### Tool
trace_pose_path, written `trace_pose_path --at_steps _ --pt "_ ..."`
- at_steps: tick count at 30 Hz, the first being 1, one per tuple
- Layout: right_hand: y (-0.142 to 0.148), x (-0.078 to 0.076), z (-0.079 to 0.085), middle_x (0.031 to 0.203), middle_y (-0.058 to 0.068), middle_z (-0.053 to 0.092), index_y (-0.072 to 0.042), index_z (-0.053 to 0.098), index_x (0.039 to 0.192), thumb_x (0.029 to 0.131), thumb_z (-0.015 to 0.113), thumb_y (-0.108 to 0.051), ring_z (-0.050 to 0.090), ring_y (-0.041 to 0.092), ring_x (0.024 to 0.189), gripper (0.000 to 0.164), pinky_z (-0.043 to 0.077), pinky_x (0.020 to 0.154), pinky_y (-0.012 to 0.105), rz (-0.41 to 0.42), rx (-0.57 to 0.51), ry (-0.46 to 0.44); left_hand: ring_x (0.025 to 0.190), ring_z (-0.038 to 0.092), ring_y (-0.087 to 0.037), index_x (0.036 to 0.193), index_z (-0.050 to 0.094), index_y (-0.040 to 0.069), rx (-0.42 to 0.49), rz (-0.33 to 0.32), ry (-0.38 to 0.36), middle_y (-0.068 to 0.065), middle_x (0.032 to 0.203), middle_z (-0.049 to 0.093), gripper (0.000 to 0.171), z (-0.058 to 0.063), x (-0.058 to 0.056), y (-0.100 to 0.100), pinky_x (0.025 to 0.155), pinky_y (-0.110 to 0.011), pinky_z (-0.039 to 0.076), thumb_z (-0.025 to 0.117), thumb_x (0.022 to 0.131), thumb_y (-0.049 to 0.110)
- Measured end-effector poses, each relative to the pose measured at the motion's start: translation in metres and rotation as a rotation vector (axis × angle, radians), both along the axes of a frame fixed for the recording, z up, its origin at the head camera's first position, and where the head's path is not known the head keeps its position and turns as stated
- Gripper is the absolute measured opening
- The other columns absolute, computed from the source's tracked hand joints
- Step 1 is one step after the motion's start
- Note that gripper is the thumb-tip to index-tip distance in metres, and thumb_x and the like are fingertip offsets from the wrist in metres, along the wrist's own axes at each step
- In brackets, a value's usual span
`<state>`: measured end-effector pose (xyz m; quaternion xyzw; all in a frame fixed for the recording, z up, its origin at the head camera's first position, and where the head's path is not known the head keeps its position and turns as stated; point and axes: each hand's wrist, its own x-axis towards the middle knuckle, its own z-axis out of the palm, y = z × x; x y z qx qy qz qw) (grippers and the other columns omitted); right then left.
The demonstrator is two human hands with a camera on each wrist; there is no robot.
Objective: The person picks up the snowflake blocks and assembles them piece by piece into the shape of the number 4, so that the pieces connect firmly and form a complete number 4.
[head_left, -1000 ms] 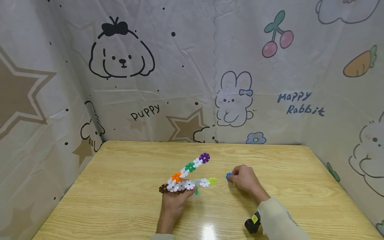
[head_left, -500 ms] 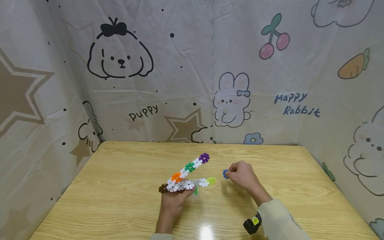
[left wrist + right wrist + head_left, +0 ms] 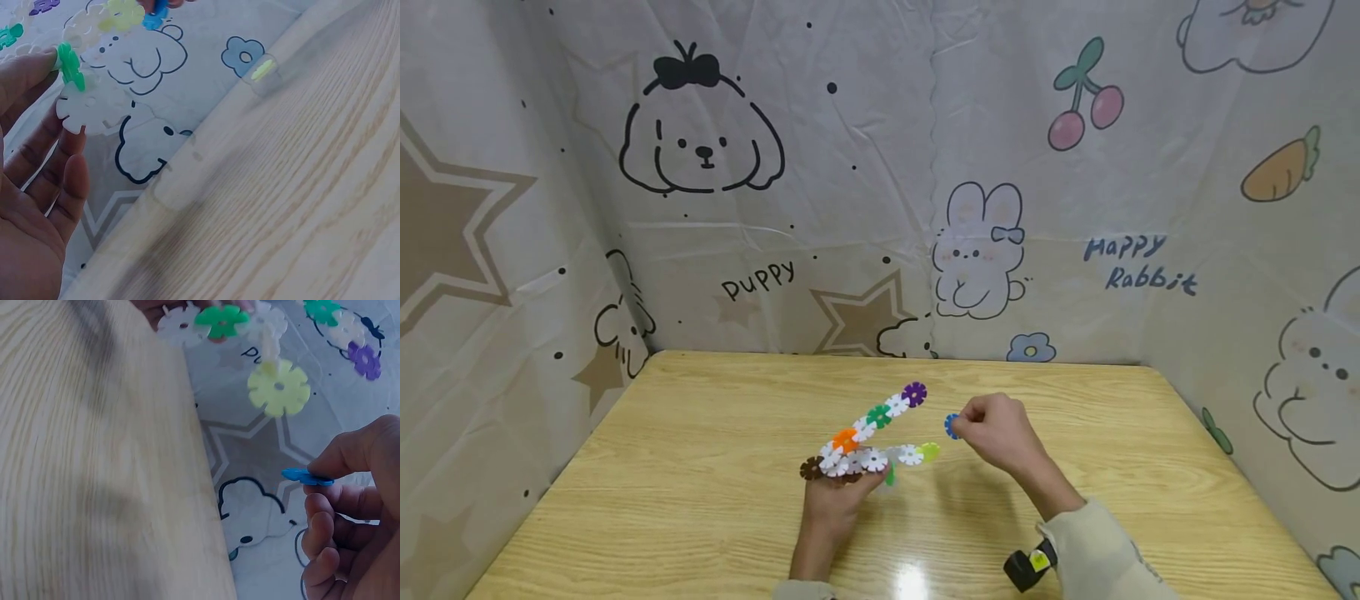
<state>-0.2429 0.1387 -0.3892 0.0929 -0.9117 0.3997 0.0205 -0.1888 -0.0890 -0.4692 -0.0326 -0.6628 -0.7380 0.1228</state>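
My left hand [image 3: 833, 507] holds up a chain of interlocking snowflake discs above the table. One branch slants up through an orange disc [image 3: 845, 440] and a green disc [image 3: 878, 416] to a purple disc [image 3: 914, 394]. Another runs right through white discs to a yellow-green disc [image 3: 929, 452]. A brown disc [image 3: 811, 468] sits at the left end. In the left wrist view, the thumb and fingers pinch the chain by a small green disc [image 3: 70, 67]. Between thumb and forefinger, my right hand [image 3: 1002, 429] pinches a loose blue snowflake disc [image 3: 306, 477], a short gap from the yellow-green disc.
A wood-grain table [image 3: 700, 433] lies beneath both hands. Behind it hangs a cartoon-printed curtain [image 3: 850, 208]. A black device with a yellow label [image 3: 1028, 567] is at the right sleeve [image 3: 1101, 546].
My right hand has moved left and slightly up with the blue disc, closer to the chain. The left hand and chain have stayed nearly still.
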Motion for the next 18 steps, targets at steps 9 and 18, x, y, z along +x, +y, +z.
trace_pose_path --at_steps 9,18 --pt "-0.009 0.009 0.012 0.064 0.000 0.060 -0.008 0.068 0.070 0.082 0.065 -0.009 0.044 0.014 0.054 0.012 0.036 0.049 0.028 0.005 -0.041 0.004 0.086 0.068 -0.017 0.109 0.066 -0.006 0.004 0.000 -0.030 -0.010 0.096 0.071 0.039 0.003 0.002 0.002 0.079 -0.031 0.056 0.086 0.076 0.002" --pt "-0.018 0.015 0.016 0.066 0.000 0.061 -0.008 0.069 0.070 0.081 0.065 -0.008 0.046 0.015 0.056 0.011 0.037 0.048 0.028 0.009 -0.088 0.014 0.092 0.068 -0.019 0.112 0.066 -0.006 0.000 0.006 -0.061 -0.011 0.101 0.072 0.043 0.004 0.003 0.007 0.083 -0.030 0.054 0.087 0.076 0.005"
